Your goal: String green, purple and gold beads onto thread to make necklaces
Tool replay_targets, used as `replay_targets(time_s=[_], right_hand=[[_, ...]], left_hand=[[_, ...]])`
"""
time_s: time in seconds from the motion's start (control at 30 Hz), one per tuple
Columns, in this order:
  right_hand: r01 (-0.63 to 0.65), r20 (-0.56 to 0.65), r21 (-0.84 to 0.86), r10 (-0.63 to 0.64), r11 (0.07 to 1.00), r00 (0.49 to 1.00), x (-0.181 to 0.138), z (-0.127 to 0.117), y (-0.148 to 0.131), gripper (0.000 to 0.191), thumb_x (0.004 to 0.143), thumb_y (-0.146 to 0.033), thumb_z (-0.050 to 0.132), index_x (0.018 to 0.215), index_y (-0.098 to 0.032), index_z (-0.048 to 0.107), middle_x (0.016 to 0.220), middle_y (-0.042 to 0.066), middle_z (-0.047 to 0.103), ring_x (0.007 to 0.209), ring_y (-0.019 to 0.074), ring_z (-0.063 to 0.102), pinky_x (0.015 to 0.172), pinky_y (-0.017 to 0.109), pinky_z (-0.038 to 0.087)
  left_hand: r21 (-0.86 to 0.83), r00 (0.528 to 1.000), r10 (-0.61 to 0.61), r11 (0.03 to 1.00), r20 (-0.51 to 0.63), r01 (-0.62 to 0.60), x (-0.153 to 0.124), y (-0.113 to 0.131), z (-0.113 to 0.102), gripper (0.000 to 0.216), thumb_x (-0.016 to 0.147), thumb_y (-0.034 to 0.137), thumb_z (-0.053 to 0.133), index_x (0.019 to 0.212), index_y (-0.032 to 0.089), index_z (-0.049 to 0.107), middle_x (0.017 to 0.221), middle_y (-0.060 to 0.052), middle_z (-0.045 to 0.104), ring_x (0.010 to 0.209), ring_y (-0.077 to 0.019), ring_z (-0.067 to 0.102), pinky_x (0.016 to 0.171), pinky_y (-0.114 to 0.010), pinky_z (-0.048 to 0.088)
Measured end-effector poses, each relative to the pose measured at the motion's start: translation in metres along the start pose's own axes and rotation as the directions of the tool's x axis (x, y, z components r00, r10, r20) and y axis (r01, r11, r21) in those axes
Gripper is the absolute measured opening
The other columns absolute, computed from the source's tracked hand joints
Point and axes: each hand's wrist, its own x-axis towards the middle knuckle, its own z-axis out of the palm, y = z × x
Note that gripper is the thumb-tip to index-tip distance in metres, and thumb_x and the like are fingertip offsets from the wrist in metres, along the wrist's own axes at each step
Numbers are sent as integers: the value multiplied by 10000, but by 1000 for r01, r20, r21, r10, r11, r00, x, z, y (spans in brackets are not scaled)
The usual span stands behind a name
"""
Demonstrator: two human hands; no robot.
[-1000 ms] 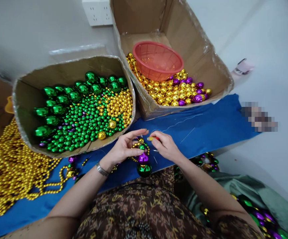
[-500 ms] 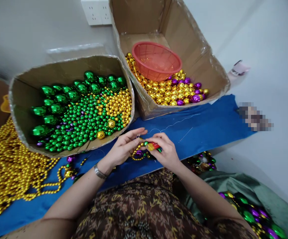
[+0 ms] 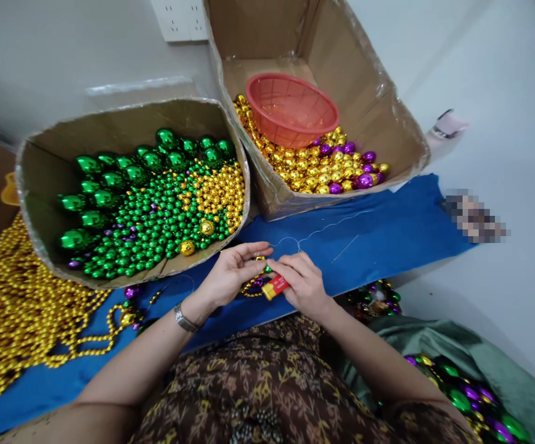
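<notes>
My left hand [image 3: 230, 274] pinches the end of a bead string [image 3: 252, 288] with gold and purple beads between thumb and fingers. A small green bead [image 3: 268, 269] sits between the fingertips of both hands. In my right hand [image 3: 307, 283] is a small red tube-like object [image 3: 277, 287] with a yellow end, pointing down to the left; its exact kind is unclear. The right fingertips also meet at the green bead. A thin pale thread [image 3: 323, 229] curls on the blue cloth [image 3: 378, 231] beyond the hands.
A cardboard box [image 3: 31, 209] of green and gold beads stands at left. Another box [image 3: 406, 132] holds gold and purple beads and a red basket [image 3: 290, 114]. Gold bead strands [image 3: 22, 314] are heaped at far left. A green sack [image 3: 489, 364] with beads lies lower right.
The red tube has turned in my right hand, so its yellow end now points lower left and more of its red body shows. My left hand stays almost in place.
</notes>
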Motion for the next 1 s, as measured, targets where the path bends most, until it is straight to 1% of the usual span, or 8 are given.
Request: replay_targets(time_s=[0.23, 0.4, 0.5, 0.63, 0.73, 0.8, 0.9, 1.0], right_hand=[[-334, 84, 168, 324, 928, 942, -10, -16, 29, 327, 891, -280, 574, 1216, -247, 575, 1021, 55, 649, 905, 190, 642, 781, 322, 540], [-472, 217, -248, 523, 846, 824, -50, -14, 72, 234, 898, -329, 541, 1077, -215, 637, 986, 99, 680, 911, 257, 646, 770, 376, 538], [-418, 225, -321, 497, 850, 838, -55, -16, 71, 299, 885, -360, 564, 1145, -228, 629, 1122, 133, 654, 1060, 312, 596, 865, 458, 516], [-360, 213, 108, 332, 927, 919, -21, -23, 36, 445, 903, -429, 559, 1308, -253, 502, 1213, 100, 614, 1110, 252, 596, 953, 430, 495], [-274, 229, 377, 198, 885, 953, 16, -18, -1, 651, 803, -511, 669, 1350, -247, 435, 1264, 99, 589, 1123, 264, 595, 961, 456, 491], [-252, 271, 459, 136, 852, 953, 35, -9, -23, 622, 759, -531, 701, 1268, -239, 494, 1224, 88, 612, 1139, 279, 581, 975, 487, 474], [-302, 338, 659, 87, 689, 937, 51, -2, -49, 456, 847, -542, 591, 1173, -236, 501, 1068, 58, 668, 983, 217, 647, 863, 432, 542], [-298, 314, 816, 55, 496, 948, 56, -27, -71, 461, 873, -574, 550, 1147, -213, 463, 874, 25, 679, 842, 183, 682, 758, 375, 577]], left_hand=[[-56, 1000, 5, 998, -19, -6, -2, 25, 8, 392, 725, 142, 766, 1106, 145, 674, 1192, -132, 678, 1019, -236, 679, 732, -262, 596], [-53, 983, 185, 981, -8, -185, -7, 58, 23, 428, 739, 147, 749, 1156, 177, 658, 1292, -124, 623, 1122, -274, 637, 758, -278, 610], [1, 944, 328, 944, 36, -329, -13, 79, 38, 450, 743, 167, 754, 1178, 198, 645, 1319, -109, 604, 1186, -314, 593, 806, -337, 615], [109, 850, 517, 844, 97, -526, -26, 105, 65, 499, 773, 168, 742, 1246, 218, 591, 1380, -75, 552, 1301, -366, 471, 897, -425, 582], [159, 771, 613, 755, 172, -636, -36, 123, 88, 559, 793, 120, 713, 1309, 193, 512, 1440, -78, 481, 1304, -379, 457, 895, -455, 571], [190, 721, 652, 697, 234, -691, -38, 136, 101, 607, 805, 59, 669, 1355, 157, 432, 1482, -94, 420, 1290, -367, 475, 898, -466, 565], [208, 601, 751, 564, 274, -799, -33, 160, 110, 694, 788, -79, 574, 1395, 49, 263, 1543, -149, 293, 1347, -313, 420, 933, -419, 554], [283, 502, 845, 443, 185, -851, -24, 186, 105, 683, 806, -83, 567, 1376, 2, 200, 1564, -161, 235, 1422, -218, 301, 989, -363, 528]])
